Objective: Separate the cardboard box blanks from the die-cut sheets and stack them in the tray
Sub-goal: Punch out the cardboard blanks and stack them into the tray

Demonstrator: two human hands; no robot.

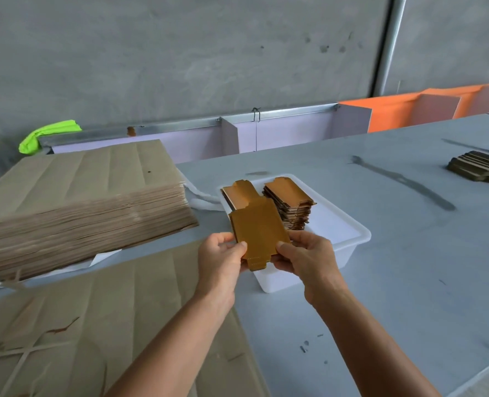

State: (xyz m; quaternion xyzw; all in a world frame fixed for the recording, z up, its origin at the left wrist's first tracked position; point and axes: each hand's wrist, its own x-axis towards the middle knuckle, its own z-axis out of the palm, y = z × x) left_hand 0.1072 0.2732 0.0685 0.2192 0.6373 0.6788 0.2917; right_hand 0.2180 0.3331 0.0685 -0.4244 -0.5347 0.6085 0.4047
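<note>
A small bundle of gold-faced cardboard blanks (pixel 259 230) is held just above the near left corner of the white tray (pixel 349 242). My left hand (pixel 223 253) pinches its left edge and my right hand (pixel 306 253) grips its right edge from below, thumb on top. Inside the tray stand two stacks of blanks: a taller one (pixel 290 206) in the middle and a lower one (pixel 237 193) at the left, partly hidden by the held bundle. A die-cut sheet (pixel 100 333) with torn strips lies on the table in front of me.
A thick pile of brown die-cut sheets (pixel 80 202) lies at the left. Another stack of blanks (pixel 479 166) sits at the far right on the grey table (pixel 409 253). White and orange partitions (pixel 294 130) run along the table's back edge.
</note>
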